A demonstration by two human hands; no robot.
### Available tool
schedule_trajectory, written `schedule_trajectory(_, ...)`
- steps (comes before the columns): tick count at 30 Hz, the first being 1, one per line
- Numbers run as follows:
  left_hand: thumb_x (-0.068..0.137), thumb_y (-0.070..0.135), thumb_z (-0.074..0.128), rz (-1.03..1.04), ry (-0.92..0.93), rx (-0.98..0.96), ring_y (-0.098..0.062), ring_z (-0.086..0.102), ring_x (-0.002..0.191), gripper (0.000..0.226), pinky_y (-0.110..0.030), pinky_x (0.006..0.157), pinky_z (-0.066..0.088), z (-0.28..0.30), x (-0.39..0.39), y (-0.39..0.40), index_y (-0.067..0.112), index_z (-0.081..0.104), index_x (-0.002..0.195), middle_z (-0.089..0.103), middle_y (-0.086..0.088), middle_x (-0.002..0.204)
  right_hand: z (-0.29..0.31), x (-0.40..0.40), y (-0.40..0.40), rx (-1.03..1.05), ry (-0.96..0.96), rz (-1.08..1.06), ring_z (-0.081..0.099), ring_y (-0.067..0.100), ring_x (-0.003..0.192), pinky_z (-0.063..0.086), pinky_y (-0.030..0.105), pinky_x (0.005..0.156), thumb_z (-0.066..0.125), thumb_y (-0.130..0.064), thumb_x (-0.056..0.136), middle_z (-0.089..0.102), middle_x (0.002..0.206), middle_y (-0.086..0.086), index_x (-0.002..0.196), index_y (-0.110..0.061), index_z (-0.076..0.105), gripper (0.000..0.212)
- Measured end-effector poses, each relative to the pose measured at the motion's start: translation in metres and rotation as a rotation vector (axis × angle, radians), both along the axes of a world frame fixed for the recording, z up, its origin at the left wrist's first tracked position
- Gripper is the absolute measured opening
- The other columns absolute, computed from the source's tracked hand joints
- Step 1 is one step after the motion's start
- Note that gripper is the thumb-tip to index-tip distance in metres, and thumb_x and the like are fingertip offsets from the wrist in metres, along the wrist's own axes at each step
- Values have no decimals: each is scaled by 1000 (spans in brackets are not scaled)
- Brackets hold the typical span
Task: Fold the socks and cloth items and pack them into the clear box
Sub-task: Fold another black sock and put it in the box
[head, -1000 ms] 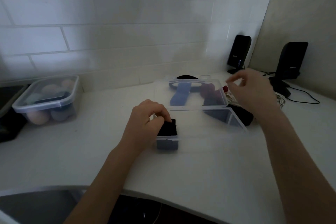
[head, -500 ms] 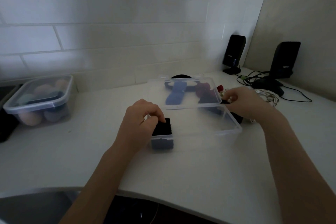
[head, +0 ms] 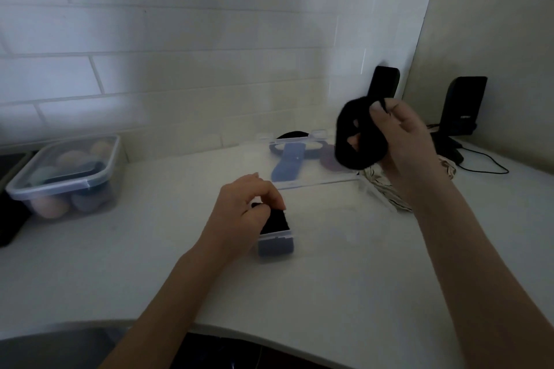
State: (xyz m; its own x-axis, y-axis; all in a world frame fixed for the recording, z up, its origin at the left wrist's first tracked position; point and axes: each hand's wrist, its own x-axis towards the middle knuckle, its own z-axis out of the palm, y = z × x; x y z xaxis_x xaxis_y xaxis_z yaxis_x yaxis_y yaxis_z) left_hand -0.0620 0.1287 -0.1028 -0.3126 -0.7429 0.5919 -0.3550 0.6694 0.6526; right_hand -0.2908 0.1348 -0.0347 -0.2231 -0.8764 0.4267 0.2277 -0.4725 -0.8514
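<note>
right hand gripping black sock aloft

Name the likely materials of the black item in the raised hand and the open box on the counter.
Black item: soft matte fabric, apparently knit; it bunches limply in the right hand. Clear box: glossy transparent plastic; contents show through.

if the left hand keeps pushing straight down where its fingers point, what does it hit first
Most likely the black cloth already under the left hand's fingers, packed into the near-left corner of the clear box; depth is hard to judge.
</note>
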Motion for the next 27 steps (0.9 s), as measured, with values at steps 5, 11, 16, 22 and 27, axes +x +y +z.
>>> schedule_trajectory(5,64,21,47,-10,34,-85,-6,54,89,32,-14,84,38,24,-8,0,23,61,93,61,10,90,-6,18,-1,90,27,273,66,14,62,55,25,58,51,-18,88,71,79,-1,100,-11,64,18)
schedule_trajectory(11,62,61,58,-200,8,199,3,41,125,79,-14,102,30,59,-36,-29,34,35,132,44,12,134,-10,19,0,142,58,455,61,29,109,57,38,85,44,-11,95,57,131,21,137,-9,47,43)
schedule_trajectory(16,56,47,77,-257,65,280,-2,57,111,77,-23,95,45,52,-51,-41,32,44,123,60,9,119,-12,17,-2,109,62,546,47,42,127,47,49,98,49,-1,90,49,139,23,143,-12,39,55)
schedule_trajectory(22,58,38,78,-232,162,273,-8,66,90,38,-25,85,51,49,-44,-47,31,64,93,71,0,95,-17,24,-6,107,40,352,67,32,99,57,41,85,58,8,84,69,105,18,132,-13,46,54)
schedule_trajectory(27,69,21,78,-293,285,405,-9,68,92,36,-30,88,52,48,-43,-46,21,59,99,69,3,97,-19,26,-9,104,29,222,71,20,84,58,35,74,62,1,84,74,85,6,123,-14,50,43)
